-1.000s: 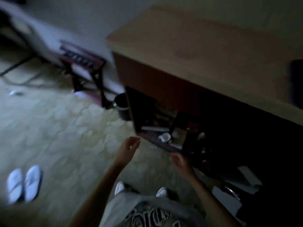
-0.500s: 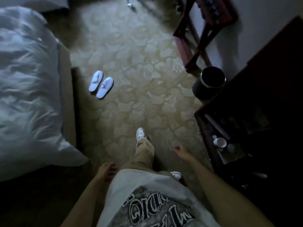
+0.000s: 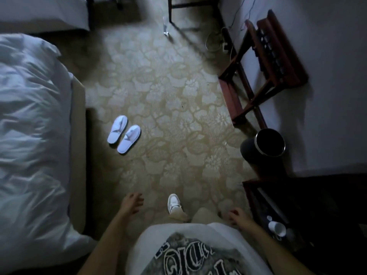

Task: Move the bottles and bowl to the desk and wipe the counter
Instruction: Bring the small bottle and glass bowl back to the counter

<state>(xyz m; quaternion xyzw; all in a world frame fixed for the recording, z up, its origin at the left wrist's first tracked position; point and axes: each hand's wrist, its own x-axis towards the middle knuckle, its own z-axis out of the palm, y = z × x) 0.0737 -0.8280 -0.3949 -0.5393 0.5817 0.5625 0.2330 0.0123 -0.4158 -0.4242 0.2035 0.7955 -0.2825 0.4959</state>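
Observation:
I look down at a patterned carpet in a dim room. My left hand (image 3: pixel 131 202) hangs low at my side, fingers loosely apart, holding nothing. My right hand (image 3: pixel 237 216) hangs by my right hip, fingers curled loosely, with nothing in it. A clear plastic bottle (image 3: pixel 165 27) stands on the floor far ahead, near dark table legs (image 3: pixel 170 8). The dark cabinet (image 3: pixel 297 215) at lower right has an open shelf with a white cup (image 3: pixel 277 228). No bowl or counter top is in view.
A bed with white bedding (image 3: pixel 29 126) fills the left. White slippers (image 3: pixel 124 137) lie on the carpet. A wooden luggage rack (image 3: pixel 264 64) and a black bin (image 3: pixel 266 143) stand along the right wall. Cables (image 3: pixel 218 40) lie near the rack.
My view has swung from the counter and cabinet down to the floor and along the room. Both hands have dropped to my sides. The cabinet now sits at the lower right.

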